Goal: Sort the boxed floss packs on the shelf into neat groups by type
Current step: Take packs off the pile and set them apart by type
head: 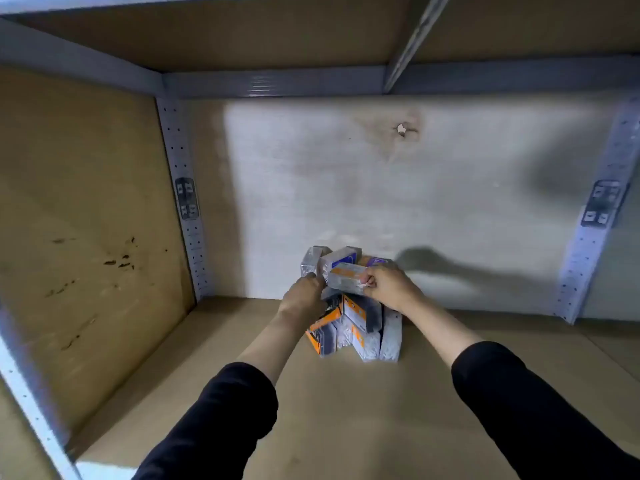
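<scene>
**A:** Where was the pack?

**B:** The clear plastic floss pack with an orange label (346,277) sat on top of the loose heap of boxed floss packs (356,334), far back on the brown board shelf (346,410), against the pale back wall (346,185).

**A:** Hands?

**B:** The right hand (384,285) was at the pack's 3 o'clock end, thumb and fingers pinching it. The left hand (304,292) was at 9 o'clock, fingers curled against the heap. Gripping or just touching, couldn't tell, too blurred.

**A:** Risks?

**B:** The heap was unsorted and the boxes leaned at odd angles. Pulling the top pack would likely drag the purple-labelled box (377,261) at 12 o'clock, or topple the orange-and-black boxes (322,330) at 6 o'clock. With slick plastic and an end-only pinch, it could slip.
</scene>
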